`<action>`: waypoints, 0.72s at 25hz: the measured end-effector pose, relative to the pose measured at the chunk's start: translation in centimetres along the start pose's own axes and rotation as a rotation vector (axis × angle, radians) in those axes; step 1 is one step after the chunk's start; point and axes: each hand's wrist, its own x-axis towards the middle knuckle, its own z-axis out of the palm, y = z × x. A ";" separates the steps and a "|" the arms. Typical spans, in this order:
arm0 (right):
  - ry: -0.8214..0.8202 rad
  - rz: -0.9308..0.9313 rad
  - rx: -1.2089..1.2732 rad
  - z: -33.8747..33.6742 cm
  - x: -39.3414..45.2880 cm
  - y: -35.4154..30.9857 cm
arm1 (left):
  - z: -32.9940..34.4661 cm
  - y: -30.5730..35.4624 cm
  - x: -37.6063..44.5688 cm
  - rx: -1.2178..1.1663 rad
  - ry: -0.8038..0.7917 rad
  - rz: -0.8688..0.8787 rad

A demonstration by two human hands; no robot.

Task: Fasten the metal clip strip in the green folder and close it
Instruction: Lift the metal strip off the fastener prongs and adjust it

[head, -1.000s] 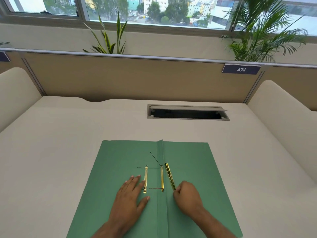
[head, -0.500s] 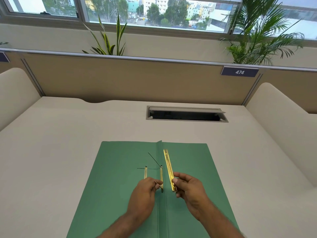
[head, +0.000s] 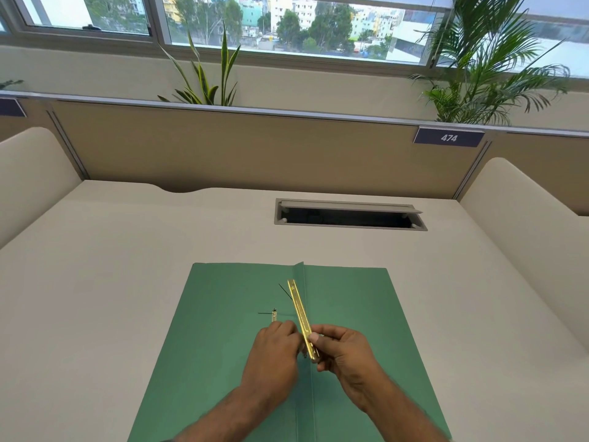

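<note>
Over the open green folder [head: 223,330], the right hand [head: 345,355] pinches the brass strip [head: 301,314] — the left hand [head: 274,355] hides the prong beneath, its fingers' grip unclear.

Light: bright, even daylight from the windows [head: 287,23] along the top of the frame.
Shadows: faint (soft under the hands).
Edges: wide-angle bowing; forearms slightly blurred at bottom.

One green folder [head: 223,346], one gold clip strip [head: 299,309], two hands — left [head: 274,355], right [head: 345,358] — two potted plants [head: 207,81] and one desk [head: 95,282].
</note>
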 end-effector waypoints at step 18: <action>0.042 0.046 -0.215 0.3 0.5 1.6 | -0.6 -1.3 0.3 -0.941 -0.121 -0.413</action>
